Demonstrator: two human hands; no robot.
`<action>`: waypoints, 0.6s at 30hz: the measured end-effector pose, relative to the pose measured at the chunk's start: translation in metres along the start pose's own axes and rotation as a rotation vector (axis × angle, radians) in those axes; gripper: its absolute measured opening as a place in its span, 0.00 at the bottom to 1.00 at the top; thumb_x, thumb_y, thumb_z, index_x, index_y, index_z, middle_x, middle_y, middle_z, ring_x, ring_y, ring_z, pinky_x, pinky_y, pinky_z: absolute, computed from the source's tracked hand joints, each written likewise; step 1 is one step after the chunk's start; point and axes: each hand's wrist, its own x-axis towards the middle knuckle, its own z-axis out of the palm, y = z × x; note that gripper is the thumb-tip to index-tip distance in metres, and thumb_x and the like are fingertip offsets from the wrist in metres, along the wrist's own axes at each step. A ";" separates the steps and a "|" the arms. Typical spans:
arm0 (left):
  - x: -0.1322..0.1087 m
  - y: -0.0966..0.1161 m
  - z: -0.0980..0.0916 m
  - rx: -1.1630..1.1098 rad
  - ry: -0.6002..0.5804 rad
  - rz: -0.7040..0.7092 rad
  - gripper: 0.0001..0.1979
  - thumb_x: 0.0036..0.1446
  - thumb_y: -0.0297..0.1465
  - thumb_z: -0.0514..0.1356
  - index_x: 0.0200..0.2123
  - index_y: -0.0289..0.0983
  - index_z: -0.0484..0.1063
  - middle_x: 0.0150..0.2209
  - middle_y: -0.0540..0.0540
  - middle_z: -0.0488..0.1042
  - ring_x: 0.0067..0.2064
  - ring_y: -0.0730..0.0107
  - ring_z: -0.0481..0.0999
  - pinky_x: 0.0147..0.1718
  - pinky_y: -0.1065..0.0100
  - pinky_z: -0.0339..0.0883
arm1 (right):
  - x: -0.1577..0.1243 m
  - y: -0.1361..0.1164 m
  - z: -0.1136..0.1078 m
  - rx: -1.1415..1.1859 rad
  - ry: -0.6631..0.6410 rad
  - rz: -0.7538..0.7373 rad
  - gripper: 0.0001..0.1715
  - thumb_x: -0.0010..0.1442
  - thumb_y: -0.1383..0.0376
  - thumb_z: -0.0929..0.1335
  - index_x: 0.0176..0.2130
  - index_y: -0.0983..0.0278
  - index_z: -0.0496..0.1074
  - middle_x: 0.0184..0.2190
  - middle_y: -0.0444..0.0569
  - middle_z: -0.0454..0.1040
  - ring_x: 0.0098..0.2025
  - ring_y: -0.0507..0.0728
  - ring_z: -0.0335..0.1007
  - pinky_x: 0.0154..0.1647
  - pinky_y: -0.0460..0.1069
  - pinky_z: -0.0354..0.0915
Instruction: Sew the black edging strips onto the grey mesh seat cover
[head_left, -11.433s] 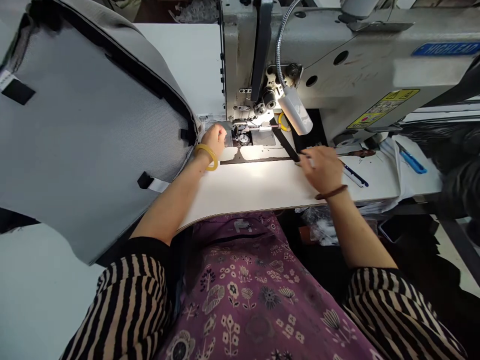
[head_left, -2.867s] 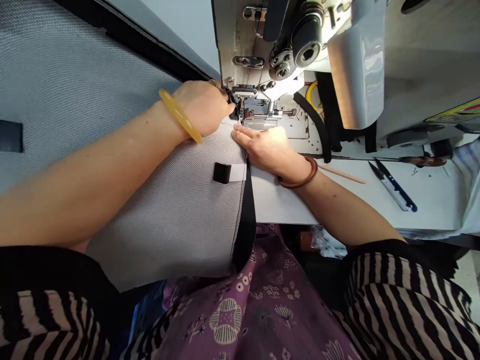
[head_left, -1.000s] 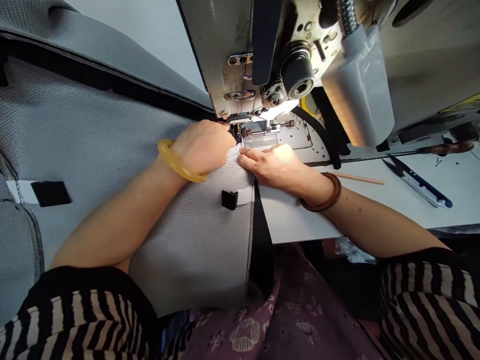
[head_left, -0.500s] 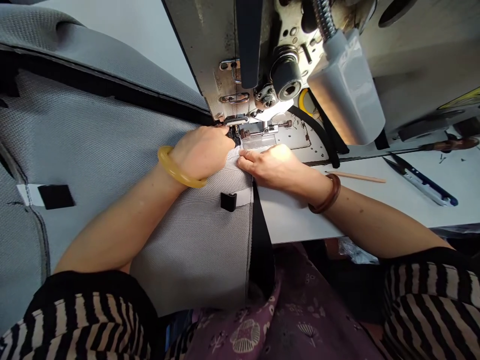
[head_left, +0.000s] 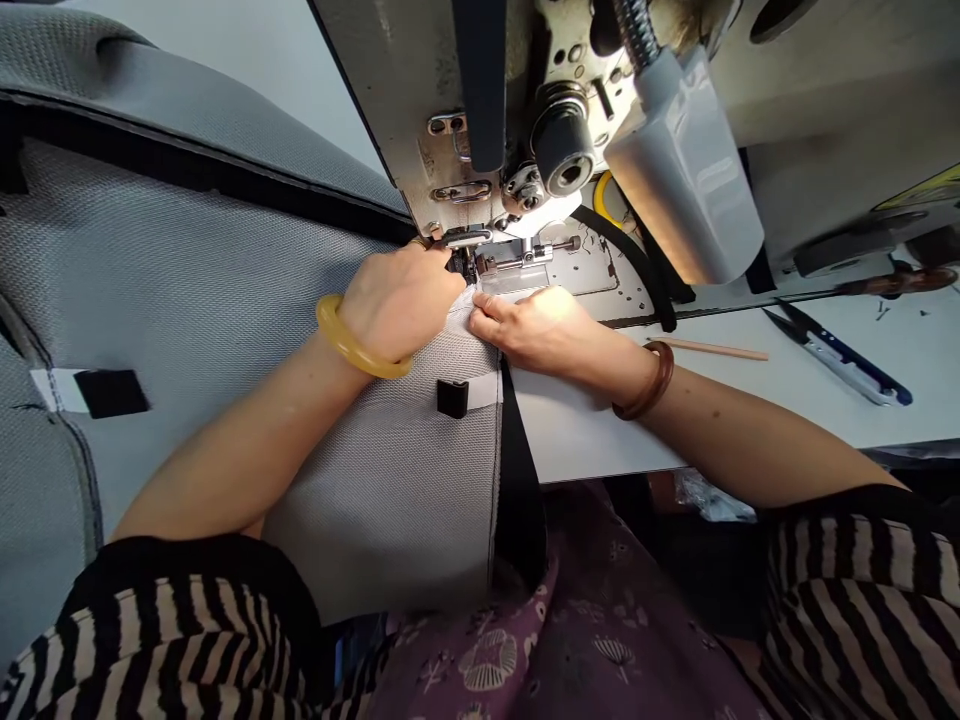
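Grey mesh panel [head_left: 375,470] lies across the table edge: your left hand [head_left: 397,305] grips its edge at the presser foot [head_left: 517,262], your right hand [head_left: 529,328] presses open and flat beside the black binding strip [head_left: 517,490]; fingers this close could meet the needle if the panel jerks

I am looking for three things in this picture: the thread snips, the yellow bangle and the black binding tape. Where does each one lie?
thread snips [head_left: 840,353]: head view, middle of the handle
yellow bangle [head_left: 351,358]: head view, lower curve of the ring
black binding tape [head_left: 516,480]: head view, middle of the visible strip
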 end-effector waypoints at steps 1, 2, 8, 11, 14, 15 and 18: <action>0.000 0.000 0.000 -0.007 0.000 0.007 0.20 0.62 0.23 0.43 0.41 0.34 0.76 0.44 0.36 0.73 0.46 0.53 0.74 0.37 0.63 0.69 | 0.000 0.000 0.001 -0.003 0.008 -0.004 0.23 0.65 0.74 0.51 0.52 0.66 0.64 0.59 0.59 0.65 0.32 0.53 0.69 0.24 0.50 0.46; -0.001 0.000 0.000 -0.021 0.003 0.013 0.20 0.62 0.23 0.43 0.43 0.34 0.75 0.45 0.36 0.72 0.47 0.53 0.74 0.37 0.62 0.70 | 0.000 0.000 0.002 -0.010 0.016 -0.008 0.24 0.65 0.74 0.50 0.52 0.66 0.64 0.59 0.60 0.65 0.32 0.53 0.69 0.25 0.50 0.46; -0.002 0.003 0.000 -0.097 0.032 0.023 0.21 0.63 0.26 0.45 0.49 0.40 0.75 0.45 0.36 0.71 0.48 0.50 0.73 0.37 0.60 0.69 | 0.000 0.000 0.008 -0.047 0.045 -0.046 0.27 0.65 0.74 0.48 0.55 0.69 0.63 0.59 0.64 0.65 0.32 0.54 0.69 0.27 0.50 0.47; -0.004 0.005 -0.004 -0.061 -0.008 0.005 0.21 0.63 0.25 0.45 0.48 0.37 0.76 0.46 0.34 0.71 0.48 0.48 0.72 0.36 0.58 0.69 | 0.000 0.001 0.008 -0.062 0.040 -0.023 0.27 0.66 0.73 0.48 0.54 0.66 0.64 0.60 0.59 0.64 0.34 0.55 0.70 0.26 0.50 0.46; -0.006 0.004 -0.006 -0.050 -0.033 0.014 0.22 0.63 0.25 0.43 0.47 0.36 0.76 0.47 0.34 0.70 0.49 0.49 0.72 0.36 0.59 0.69 | 0.000 0.001 0.007 -0.061 0.027 0.003 0.27 0.67 0.72 0.47 0.54 0.64 0.65 0.61 0.55 0.64 0.35 0.56 0.71 0.25 0.50 0.45; -0.006 0.004 -0.006 -0.043 -0.033 0.025 0.22 0.64 0.25 0.43 0.47 0.35 0.76 0.46 0.34 0.70 0.48 0.49 0.72 0.36 0.59 0.68 | -0.001 0.001 0.007 -0.059 0.025 0.006 0.28 0.67 0.71 0.47 0.54 0.64 0.65 0.62 0.55 0.64 0.35 0.56 0.71 0.24 0.50 0.45; -0.005 0.002 -0.004 -0.036 -0.033 0.035 0.21 0.63 0.24 0.43 0.44 0.34 0.76 0.46 0.35 0.71 0.49 0.49 0.72 0.36 0.59 0.68 | -0.002 0.001 0.007 -0.054 0.037 0.012 0.27 0.68 0.71 0.48 0.54 0.64 0.66 0.62 0.54 0.65 0.36 0.56 0.71 0.25 0.51 0.43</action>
